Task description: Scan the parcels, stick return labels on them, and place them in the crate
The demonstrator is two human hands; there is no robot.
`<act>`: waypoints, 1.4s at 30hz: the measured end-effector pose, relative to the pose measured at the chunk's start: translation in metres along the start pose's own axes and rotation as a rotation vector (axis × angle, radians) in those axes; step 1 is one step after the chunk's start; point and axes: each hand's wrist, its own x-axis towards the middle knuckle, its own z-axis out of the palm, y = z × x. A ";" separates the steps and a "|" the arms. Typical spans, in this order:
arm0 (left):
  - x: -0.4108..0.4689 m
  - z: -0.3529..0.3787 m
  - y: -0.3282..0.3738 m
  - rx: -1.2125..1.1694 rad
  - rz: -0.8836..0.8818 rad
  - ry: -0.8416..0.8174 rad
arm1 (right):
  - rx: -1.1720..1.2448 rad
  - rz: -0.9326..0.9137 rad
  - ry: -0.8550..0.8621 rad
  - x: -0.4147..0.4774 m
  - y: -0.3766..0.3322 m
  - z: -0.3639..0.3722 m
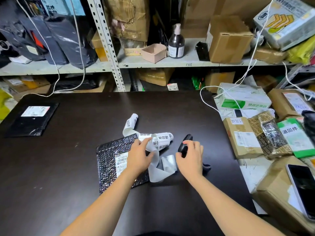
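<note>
On the dark worktop [68, 159], the left hand [139, 155] pinches a curling strip of return labels [157, 142], its grip narrow on the paper between thumb and fingers. The strip's loose end coils away toward the back, and part of its backing loops under the hand, so where it ends is hard to follow. Beneath the left wrist lies a black bubble-wrap parcel [110, 160], its white shipping label [121, 163] partly covered by the hand. The right hand [190, 159] is closed around a black handheld scanner [185, 143]; only its head and a bit of the handle's base show. A second black parcel [32, 119] lies apart at the far left. Boxes [243, 137] crowd the right edge.
</note>
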 end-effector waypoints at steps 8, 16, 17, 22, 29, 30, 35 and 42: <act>-0.006 -0.008 -0.007 -0.163 0.168 0.057 | 0.335 -0.046 -0.454 0.009 -0.056 0.029; -0.032 -0.008 -0.023 -0.411 0.077 0.140 | 0.273 0.263 -0.401 0.017 -0.066 0.050; -0.033 -0.009 -0.024 -0.506 0.008 0.148 | 0.307 0.308 -0.416 0.016 -0.065 0.052; -0.034 -0.020 -0.030 -0.853 -0.214 0.169 | 0.724 0.541 -0.493 0.009 -0.071 0.053; -0.032 -0.031 -0.031 -0.796 -0.140 0.139 | 0.716 0.342 -0.608 0.004 -0.080 0.046; -0.032 -0.031 -0.031 -0.764 -0.105 0.131 | 0.714 0.344 -0.605 0.004 -0.081 0.045; -0.036 -0.031 -0.032 -0.399 0.247 0.041 | 0.670 0.496 -0.555 0.008 -0.091 0.034; -0.038 -0.031 -0.026 0.185 0.658 -0.013 | 0.402 0.295 -0.655 0.016 -0.101 0.022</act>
